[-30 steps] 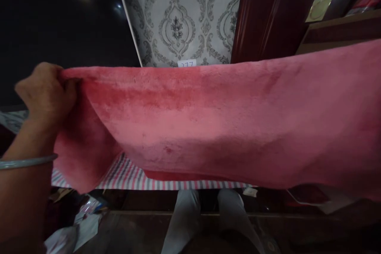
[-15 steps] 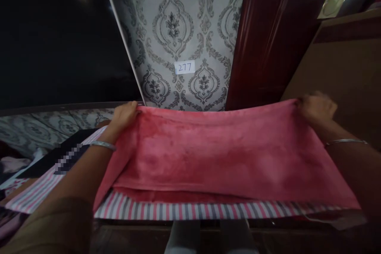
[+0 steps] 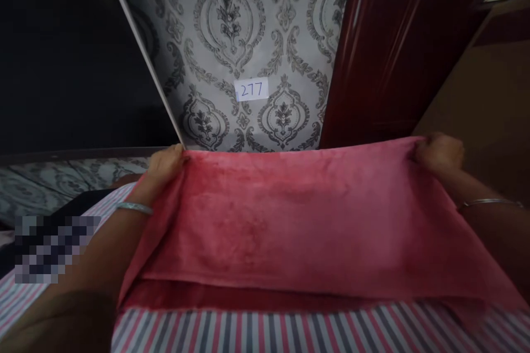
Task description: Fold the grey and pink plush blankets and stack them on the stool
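Note:
A pinkish-red velvety cloth (image 3: 290, 220) stretches wide between my two hands, its upper edge pulled nearly straight. My left hand (image 3: 166, 165) is closed on the upper left corner, and my right hand (image 3: 441, 153) grips the upper right corner. The sides slope outward toward the lower edge, where a folded layer shows. Beneath and in front of it lies a striped cloth (image 3: 248, 333) in pink, grey and white. My fingertips are partly hidden behind the red cloth's edge.
A large dark screen (image 3: 74, 66) stands at the left. Patterned wallpaper (image 3: 285, 60) with a paper label (image 3: 252, 89) reading 277 is straight ahead. Right of it are a glossy dark-red wooden panel (image 3: 372, 49) and a brown cardboard box (image 3: 484, 105).
The view has shifted closer and a little to the right. The red cloth stays held at both corners; more of the striped cloth shows below it.

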A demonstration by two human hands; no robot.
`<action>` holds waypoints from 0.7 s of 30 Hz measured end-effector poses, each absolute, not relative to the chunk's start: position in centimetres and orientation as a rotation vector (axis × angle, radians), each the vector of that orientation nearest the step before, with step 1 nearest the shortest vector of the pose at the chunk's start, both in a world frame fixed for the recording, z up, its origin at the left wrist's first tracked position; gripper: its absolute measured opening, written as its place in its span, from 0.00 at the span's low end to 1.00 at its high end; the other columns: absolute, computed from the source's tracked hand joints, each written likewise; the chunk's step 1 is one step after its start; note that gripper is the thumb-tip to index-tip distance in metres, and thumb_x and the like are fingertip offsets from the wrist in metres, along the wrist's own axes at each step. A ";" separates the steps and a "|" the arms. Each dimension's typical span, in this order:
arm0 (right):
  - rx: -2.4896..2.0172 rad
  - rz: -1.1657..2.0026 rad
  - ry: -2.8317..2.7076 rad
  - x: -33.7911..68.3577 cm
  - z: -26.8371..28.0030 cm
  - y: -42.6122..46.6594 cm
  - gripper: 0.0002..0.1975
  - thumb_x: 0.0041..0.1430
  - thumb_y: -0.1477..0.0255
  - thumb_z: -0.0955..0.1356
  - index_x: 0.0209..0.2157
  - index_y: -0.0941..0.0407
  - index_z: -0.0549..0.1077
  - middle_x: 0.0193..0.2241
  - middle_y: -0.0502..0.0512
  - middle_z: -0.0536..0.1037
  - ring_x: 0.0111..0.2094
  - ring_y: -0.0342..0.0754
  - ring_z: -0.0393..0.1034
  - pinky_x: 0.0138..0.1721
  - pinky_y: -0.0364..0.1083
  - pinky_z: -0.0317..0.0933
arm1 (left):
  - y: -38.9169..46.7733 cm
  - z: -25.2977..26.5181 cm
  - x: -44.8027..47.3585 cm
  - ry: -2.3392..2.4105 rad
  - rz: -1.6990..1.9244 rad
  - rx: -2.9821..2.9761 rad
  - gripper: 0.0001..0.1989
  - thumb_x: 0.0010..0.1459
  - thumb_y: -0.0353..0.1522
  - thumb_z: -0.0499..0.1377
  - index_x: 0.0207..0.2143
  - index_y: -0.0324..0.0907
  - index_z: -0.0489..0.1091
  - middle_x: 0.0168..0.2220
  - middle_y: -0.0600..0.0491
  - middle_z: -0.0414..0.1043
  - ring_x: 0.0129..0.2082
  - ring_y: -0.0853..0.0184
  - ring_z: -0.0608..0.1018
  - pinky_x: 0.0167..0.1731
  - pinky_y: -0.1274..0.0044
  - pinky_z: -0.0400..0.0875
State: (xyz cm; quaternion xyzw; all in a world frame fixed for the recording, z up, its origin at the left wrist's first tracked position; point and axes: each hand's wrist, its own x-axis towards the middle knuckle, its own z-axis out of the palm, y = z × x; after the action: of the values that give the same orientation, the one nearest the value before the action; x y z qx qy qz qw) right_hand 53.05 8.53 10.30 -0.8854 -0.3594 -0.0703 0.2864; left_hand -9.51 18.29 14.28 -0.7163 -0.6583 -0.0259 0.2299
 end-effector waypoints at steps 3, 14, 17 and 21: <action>-2.322 0.005 -0.966 52.5 10.0 10.6 0.22 0.65 0.73 0.63 0.58 0.68 0.70 0.52 0.78 0.73 0.50 0.57 0.69 0.40 0.49 0.56 | 19.6 13.6 -8.3 -1.775 -0.076 -2.010 0.15 0.65 0.36 0.52 0.48 0.35 0.68 0.48 0.37 0.75 0.48 0.52 0.77 0.45 0.68 0.68; -1.617 0.100 -1.852 43.5 -1.8 6.6 0.16 0.61 0.69 0.61 0.41 0.55 0.80 0.46 0.61 0.81 0.49 0.58 0.75 0.51 0.55 0.68 | 16.9 5.1 -10.5 -1.771 -0.088 -2.297 0.17 0.58 0.32 0.55 0.49 0.38 0.72 0.53 0.38 0.73 0.54 0.53 0.74 0.53 0.65 0.67; -1.422 0.112 -2.031 40.0 -4.7 1.8 0.19 0.64 0.62 0.61 0.47 0.52 0.79 0.51 0.60 0.79 0.53 0.58 0.73 0.56 0.59 0.66 | 13.2 5.3 -13.7 -1.894 -0.185 -2.267 0.17 0.59 0.35 0.54 0.49 0.38 0.71 0.51 0.40 0.75 0.52 0.55 0.75 0.53 0.67 0.68; -1.341 0.138 -2.238 37.4 -7.6 -4.0 0.25 0.64 0.57 0.62 0.58 0.51 0.73 0.59 0.60 0.72 0.59 0.59 0.67 0.60 0.61 0.63 | 5.9 4.9 -18.0 -2.040 -0.404 -2.093 0.18 0.61 0.37 0.51 0.48 0.37 0.71 0.49 0.39 0.75 0.50 0.54 0.76 0.53 0.66 0.69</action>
State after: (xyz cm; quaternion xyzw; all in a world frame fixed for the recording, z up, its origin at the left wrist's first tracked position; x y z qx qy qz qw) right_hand 37.40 -3.99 -7.57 -0.4954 -0.8268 0.0511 0.2615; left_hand -18.01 5.91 4.91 -0.7063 -0.6881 -0.1363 0.0953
